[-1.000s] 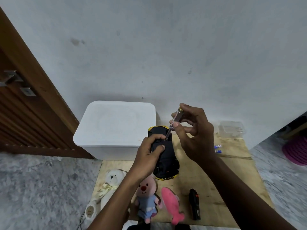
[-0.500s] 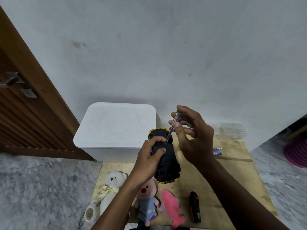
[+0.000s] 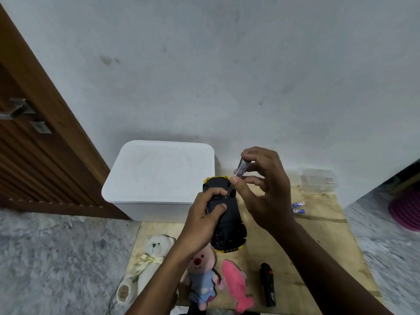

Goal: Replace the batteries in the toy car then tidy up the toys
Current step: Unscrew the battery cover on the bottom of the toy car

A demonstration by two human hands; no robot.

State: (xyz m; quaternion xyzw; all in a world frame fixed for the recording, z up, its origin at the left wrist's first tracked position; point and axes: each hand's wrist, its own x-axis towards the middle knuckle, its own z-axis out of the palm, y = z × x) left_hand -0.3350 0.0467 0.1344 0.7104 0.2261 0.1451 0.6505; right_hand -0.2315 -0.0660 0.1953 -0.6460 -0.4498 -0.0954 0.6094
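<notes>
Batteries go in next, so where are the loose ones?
In the head view, the two batteries lie on the wooden board, right of the right hand and in front of the clear box.

No writing can be read here. The pale yellow ribbon [image 3: 148, 262] tied round the white plush bear [image 3: 156, 245] carries small dark letters, and the clear plastic box [image 3: 317, 179] against the wall has a dark-printed label at its right end, but both are too small and blurred to make out. The two small blue-and-white batteries [image 3: 298, 207] on the plywood board [image 3: 322, 246] have printed wrappers, likewise illegible.
</notes>
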